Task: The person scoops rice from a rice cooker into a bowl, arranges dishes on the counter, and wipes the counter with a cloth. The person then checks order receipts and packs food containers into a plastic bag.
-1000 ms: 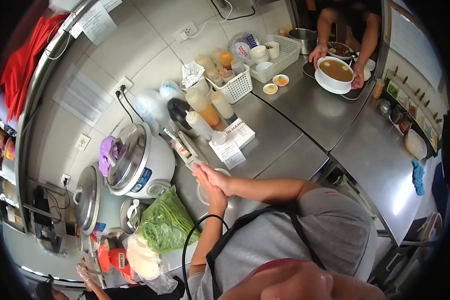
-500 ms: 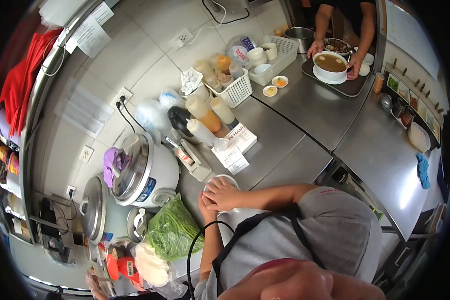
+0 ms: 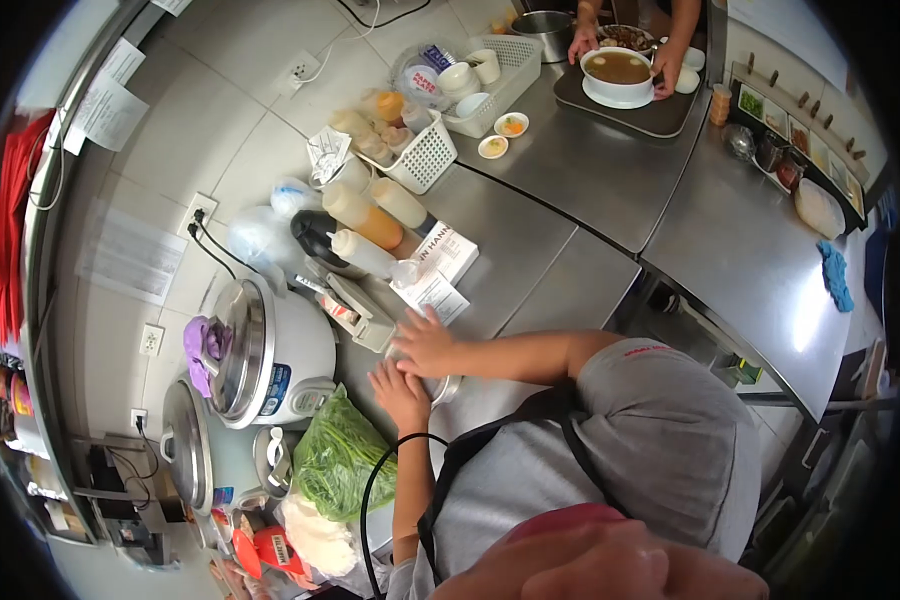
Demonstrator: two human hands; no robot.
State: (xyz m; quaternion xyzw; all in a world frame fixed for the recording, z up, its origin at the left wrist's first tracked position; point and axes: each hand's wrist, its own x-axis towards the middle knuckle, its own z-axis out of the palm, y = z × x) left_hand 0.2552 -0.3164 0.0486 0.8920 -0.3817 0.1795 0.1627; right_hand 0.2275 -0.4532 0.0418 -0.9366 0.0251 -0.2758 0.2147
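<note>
Both bare hands close together, in front of the grey-shirted torso, above a brushed-steel counter (image 3: 535, 290). Beneath them: round, see-through container with a pale rim (image 3: 448, 389), mostly covered from view, its right side showing. Right hand (image 3: 426, 345): fingers apart and extended, back uppermost. Left hand (image 3: 402, 395): fingers slightly apart, just beside the right. Cannot tell contact with the container from hovering over it.

Just beyond the fingertips: long light-grey plastic device (image 3: 374, 331), lying at a slant. Near it, white printed slip (image 3: 438, 299) and white box with dark lettering (image 3: 450, 252); behind these, squeeze bottle with orange contents (image 3: 365, 216), lying among similar ones in view, posture distorted by the lens. Beside the left forearm: clear plastic bag of green leafy vegetables (image 3: 340, 455). Farther left: white round cooker with a metal-rimmed lid (image 3: 300, 350), purple cloth (image 3: 205, 350) over its handle.

Well apart, at upper right: co-worker's two hands, one at each side of a white round bowl of brown soup (image 3: 618, 96), above a dark tray (image 3: 660, 124).
</note>
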